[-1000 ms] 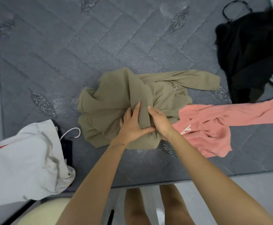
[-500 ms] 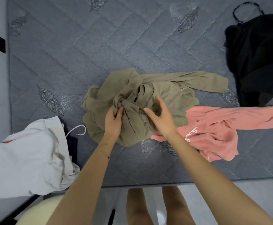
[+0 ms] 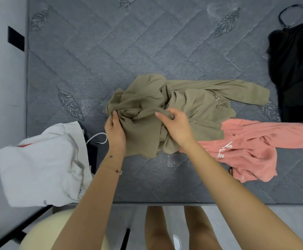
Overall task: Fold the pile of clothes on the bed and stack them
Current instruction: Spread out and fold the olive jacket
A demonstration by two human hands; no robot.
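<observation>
Olive jacket (image 3: pixel 192 103) is bunched up mid-bed (image 3: pixel 111 51) near the front edge, one sleeve flung out to the right. Left hand (image 3: pixel 115 130) grips a wad at its left side, and right hand (image 3: pixel 176 125) pinches a fold in the middle. Barely started, I'd say, nothing's lying flat yet. Pink top (image 3: pixel 246 150) touches it on the right, still crumpled. Black clothes (image 3: pixel 298 78) sit far right. White garment (image 3: pixel 42 165) hangs off the left corner, can't tell if it's folded. No stack in sight.

The dark grey quilted mattress (image 3: pixel 111 51) carries diamond stitching and paler leaf motifs. The olive-khaki fabric zip jacket (image 3: pixel 192 105) in the middle is plain. Right of it, a salmon-pink sweatshirt (image 3: pixel 251 152) bears white lettering. Far right, a black crumpled garment (image 3: pixel 298 73); near left, an off-white crumpled cloth (image 3: pixel 39 165).
</observation>
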